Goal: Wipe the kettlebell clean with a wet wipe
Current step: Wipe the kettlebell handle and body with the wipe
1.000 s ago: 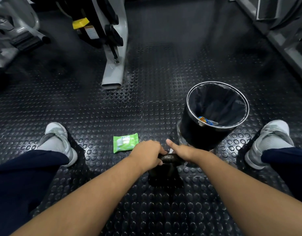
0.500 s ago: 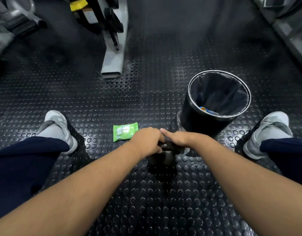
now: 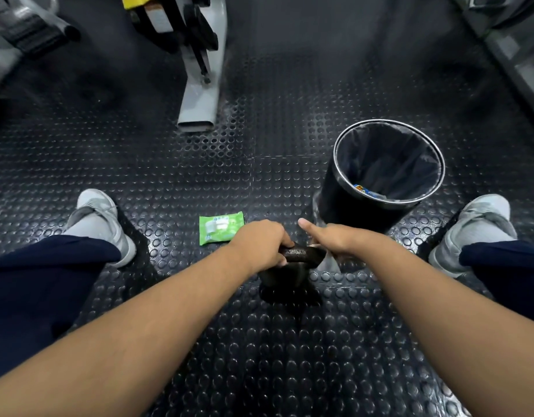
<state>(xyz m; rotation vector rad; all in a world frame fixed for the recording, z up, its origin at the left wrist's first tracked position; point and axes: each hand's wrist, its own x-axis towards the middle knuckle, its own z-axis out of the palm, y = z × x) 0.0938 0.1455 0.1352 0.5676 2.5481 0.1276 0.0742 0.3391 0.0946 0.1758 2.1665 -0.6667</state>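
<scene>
1. Head view: the black kettlebell (image 3: 285, 278) stands on the studded rubber floor (image 3: 259, 356) between the person's legs, near a black bin (image 3: 338, 188) lined with a bag.
2. The left hand (image 3: 261, 246) has its fingers clenched round the kettlebell's handle (image 3: 301, 253).
3. The right hand (image 3: 339, 239) grasps a wet wipe (image 3: 330, 263) against the handle's right end, thumb stretched straight; its other fingers are hidden beneath it.
4. A green wipe pack (image 3: 220, 227) lies flat on the floor just beside the left hand.
5. A grey machine leg (image 3: 199, 94) stands farther off.
</scene>
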